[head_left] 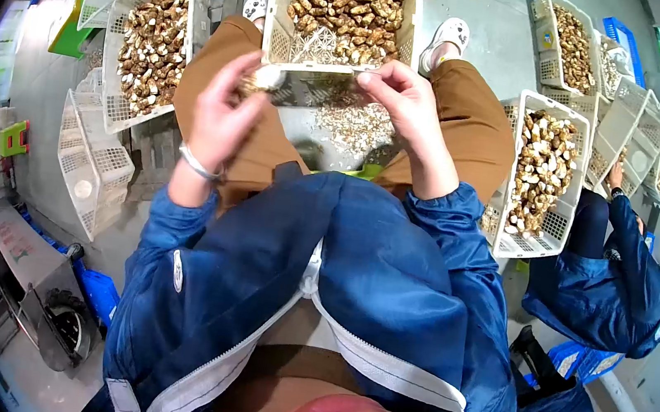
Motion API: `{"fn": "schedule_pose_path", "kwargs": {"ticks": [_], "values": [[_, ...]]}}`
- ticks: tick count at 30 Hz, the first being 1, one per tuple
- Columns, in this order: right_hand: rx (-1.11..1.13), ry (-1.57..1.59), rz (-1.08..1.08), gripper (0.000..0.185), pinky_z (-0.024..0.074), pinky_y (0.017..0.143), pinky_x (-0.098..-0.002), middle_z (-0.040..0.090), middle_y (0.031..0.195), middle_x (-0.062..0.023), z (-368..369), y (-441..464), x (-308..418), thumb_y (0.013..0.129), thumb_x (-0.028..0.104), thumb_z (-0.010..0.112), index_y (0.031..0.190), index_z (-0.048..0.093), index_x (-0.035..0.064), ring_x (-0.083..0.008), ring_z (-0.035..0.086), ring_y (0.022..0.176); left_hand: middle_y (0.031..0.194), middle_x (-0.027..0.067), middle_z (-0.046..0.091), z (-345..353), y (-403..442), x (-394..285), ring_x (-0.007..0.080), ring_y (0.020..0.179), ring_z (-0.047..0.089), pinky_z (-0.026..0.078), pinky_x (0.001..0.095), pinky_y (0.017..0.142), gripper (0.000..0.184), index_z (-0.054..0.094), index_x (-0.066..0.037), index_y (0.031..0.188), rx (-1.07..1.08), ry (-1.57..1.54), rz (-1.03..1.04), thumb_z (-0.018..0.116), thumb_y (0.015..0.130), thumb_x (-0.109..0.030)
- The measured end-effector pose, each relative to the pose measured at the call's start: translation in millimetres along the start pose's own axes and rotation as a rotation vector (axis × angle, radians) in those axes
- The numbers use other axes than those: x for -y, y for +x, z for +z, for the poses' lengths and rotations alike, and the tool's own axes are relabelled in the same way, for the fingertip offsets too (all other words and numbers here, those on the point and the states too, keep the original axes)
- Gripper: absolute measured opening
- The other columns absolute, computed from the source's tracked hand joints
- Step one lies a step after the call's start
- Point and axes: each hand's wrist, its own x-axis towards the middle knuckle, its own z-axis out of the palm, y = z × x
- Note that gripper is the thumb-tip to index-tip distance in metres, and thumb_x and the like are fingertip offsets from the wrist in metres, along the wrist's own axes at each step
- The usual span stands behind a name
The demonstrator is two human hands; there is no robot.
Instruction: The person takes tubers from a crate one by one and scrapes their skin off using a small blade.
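My left hand (225, 113), blurred by motion, has its fingers curled round a whitish-brown mushroom (265, 78) in front of the near end of a crate. Level with it on the other side, my right hand (409, 108) is closed in a pinch, thumb against forefinger. Something thin and dark shows at its fingertips, too small to name. Between my knees stands a white plastic crate (278, 7) holding many brown-and-white mushrooms (348, 4). Pale trimmings (357, 126) are scattered below my hands.
Mushroom-filled crates stand at my left (191, 13) and right (537, 248), with another crate (546, 34) farther right. Empty-looking stacked crates (93, 166) lie on the left. A co-worker in a blue jacket (612, 276) sits at right, one hand by crates. A metal cart (31, 258) stands lower left.
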Motion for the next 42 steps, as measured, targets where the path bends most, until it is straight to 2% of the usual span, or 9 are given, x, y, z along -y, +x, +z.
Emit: {"fn": "schedule_pose_path", "kwargs": {"ticks": [2,7,11,16,24,28,32,38,42], "values": [[-0.048,-0.227,-0.017,0.014,0.0475,0.065,-0.0231,0.066,0.076,-0.0016,-15,5,-9,0.092,0.015,0.07,0.09,0.067,0.0014,-0.0066,0.058,0.068,0.115,0.0076,0.065,-54,17,32,0.0098,0.091,0.062,0.052,0.0225,0.075,0.047,0.058,-0.004,0.132,-0.215,0.163,-0.143,0.068,0.086,-0.006],[0.0,-0.028,0.198,0.015,0.0433,0.054,-0.0221,0.06,0.068,0.0011,-37,19,-66,0.093,0.015,0.069,0.086,0.064,0.0028,-0.0055,0.054,0.059,0.141,0.0236,0.05,-167,69,108,0.0347,0.132,0.047,0.036,0.0407,0.11,0.068,0.044,0.0,0.142,-0.401,1.44,-0.111,0.072,0.086,-0.025],[-0.036,-0.054,0.241,0.014,0.0428,0.053,-0.0217,0.06,0.068,0.0017,-43,40,-99,0.094,0.015,0.068,0.087,0.063,0.0034,-0.005,0.052,0.058,0.122,0.0222,0.064,-73,163,116,0.0343,0.116,0.06,0.045,0.041,0.102,0.05,0.056,-0.007,0.134,-0.053,0.562,-0.243,0.067,0.088,-0.022],[-0.082,-0.058,0.295,0.016,0.041,0.054,-0.0218,0.058,0.066,0.0018,-57,49,-96,0.094,0.013,0.067,0.083,0.061,0.0034,-0.0047,0.051,0.058,0.119,0.0174,0.064,84,283,217,0.0354,0.113,0.058,0.047,0.042,0.098,0.037,0.063,-0.007,0.122,0.282,0.774,0.335,0.061,0.084,-0.008],[-0.143,-0.013,0.373,0.013,0.0423,0.056,-0.0209,0.06,0.068,0.0015,-81,55,-109,0.093,0.011,0.068,0.086,0.061,0.0028,-0.0042,0.053,0.06,0.122,0.0153,0.056,127,330,265,0.0354,0.116,0.053,0.048,0.0438,0.094,0.036,0.064,-0.012,0.116,0.259,1.057,0.369,0.072,0.081,-0.016],[-0.099,-0.05,0.265,0.013,0.0445,0.059,-0.0206,0.063,0.071,0.0003,-74,58,-90,0.092,0.013,0.07,0.092,0.065,0.0007,-0.0049,0.056,0.064,0.101,0.0207,0.066,109,297,197,0.0359,0.095,0.064,0.051,0.045,0.09,0.035,0.06,0.0,0.114,0.364,0.689,-0.02,0.064,0.092,-0.026],[-0.093,-0.249,0.105,0.016,0.0449,0.06,-0.0226,0.065,0.072,-0.0002,-58,59,-25,0.09,0.017,0.072,0.089,0.068,0.0011,-0.0046,0.057,0.066,0.102,0.0002,0.066,87,204,102,0.0083,0.093,0.057,0.047,0.0251,0.083,0.032,0.064,-0.003,0.121,0.563,-0.009,-0.289,0.065,0.095,-0.021],[0.078,-0.343,-0.427,0.011,0.0536,0.072,-0.027,0.062,0.114,-0.0097,-28,40,12,0.085,0.009,0.074,0.09,0.07,-0.0002,-0.0144,0.063,0.09,0.117,0.0051,0.065,75,89,23,0.0101,0.105,0.057,0.048,0.026,0.091,0.038,0.06,0.0,0.127,0.436,-0.219,-0.174,0.069,0.092,-0.011],[0.112,-0.46,-0.558,0.01,0.0525,0.072,-0.0281,0.068,0.096,-0.0091,-15,10,27,0.086,0.009,0.072,0.088,0.068,0.0,-0.016,0.065,0.085,0.115,0.0086,0.067,68,53,-4,0.0145,0.105,0.06,0.049,0.0287,0.092,0.036,0.062,0.001,0.124,0.418,-0.088,0.082,0.07,0.089,-0.01]]}}
